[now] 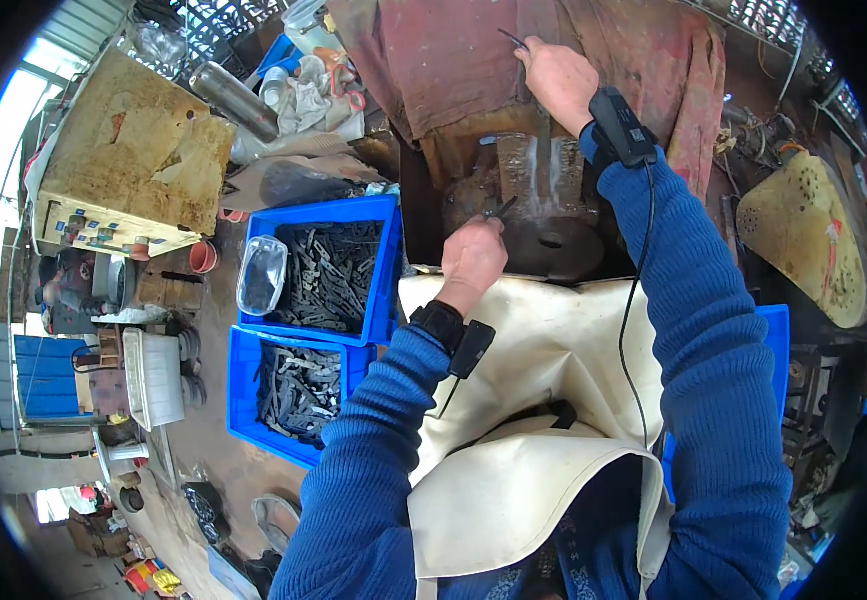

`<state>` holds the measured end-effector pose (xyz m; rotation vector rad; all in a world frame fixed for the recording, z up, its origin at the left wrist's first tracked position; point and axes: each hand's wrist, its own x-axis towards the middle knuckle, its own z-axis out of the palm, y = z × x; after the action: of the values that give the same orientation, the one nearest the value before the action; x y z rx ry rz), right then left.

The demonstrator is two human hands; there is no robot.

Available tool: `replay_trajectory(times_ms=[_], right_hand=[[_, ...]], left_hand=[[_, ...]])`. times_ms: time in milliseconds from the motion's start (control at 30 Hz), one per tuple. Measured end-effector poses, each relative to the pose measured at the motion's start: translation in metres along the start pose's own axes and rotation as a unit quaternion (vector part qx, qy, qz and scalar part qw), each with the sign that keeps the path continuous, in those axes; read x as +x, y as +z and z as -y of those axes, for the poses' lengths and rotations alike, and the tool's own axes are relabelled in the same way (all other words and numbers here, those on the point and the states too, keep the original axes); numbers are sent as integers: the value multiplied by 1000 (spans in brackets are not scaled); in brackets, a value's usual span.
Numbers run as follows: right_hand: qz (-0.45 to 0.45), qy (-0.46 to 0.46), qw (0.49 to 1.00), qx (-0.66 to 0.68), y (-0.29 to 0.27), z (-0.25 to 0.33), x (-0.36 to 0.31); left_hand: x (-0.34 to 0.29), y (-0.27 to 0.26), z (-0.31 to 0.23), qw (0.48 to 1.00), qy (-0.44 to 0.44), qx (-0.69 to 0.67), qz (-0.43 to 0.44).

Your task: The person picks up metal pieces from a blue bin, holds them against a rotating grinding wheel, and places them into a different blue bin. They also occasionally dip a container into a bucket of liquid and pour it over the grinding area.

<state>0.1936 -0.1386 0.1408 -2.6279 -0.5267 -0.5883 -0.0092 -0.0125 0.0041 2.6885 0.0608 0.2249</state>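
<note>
My left hand (473, 258) is closed on a small dark metal piece (502, 208), whose tip sticks out past the fingers. Just right of it lies a wet, dark round disc (543, 247) with a hole, inside a brown basin-like recess. Farther off, my right hand (559, 82) pinches a thin dark metal piece (511, 38) over a reddish-brown cloth (453, 75). Whitish wet streaks run down a flat plate (525, 178) behind the disc. Most of each held piece is hidden by my fingers.
Two blue bins (390, 290) of dark flat metal pieces stand at my left, a clear plastic container (261, 275) on the far one's rim. A cream apron (523, 350) covers my lap. A rusty box (133, 150) stands far left, a stained yellowish panel (803, 240) at right.
</note>
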Motion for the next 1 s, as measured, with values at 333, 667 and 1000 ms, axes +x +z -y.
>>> replay_trajectory(times_ms=[333,667,1000], right_hand=[[-18,-63,998,-10,6,-12,6],[-17,-50,997,49,-38,7,-67],[30,-52,982,177,-80,32,-244]], left_hand=[[-1,1,1,1000,0,0,-7],[2,3,7,997,20,-13,-73],[-30,-51,47,985,106,17,-132]])
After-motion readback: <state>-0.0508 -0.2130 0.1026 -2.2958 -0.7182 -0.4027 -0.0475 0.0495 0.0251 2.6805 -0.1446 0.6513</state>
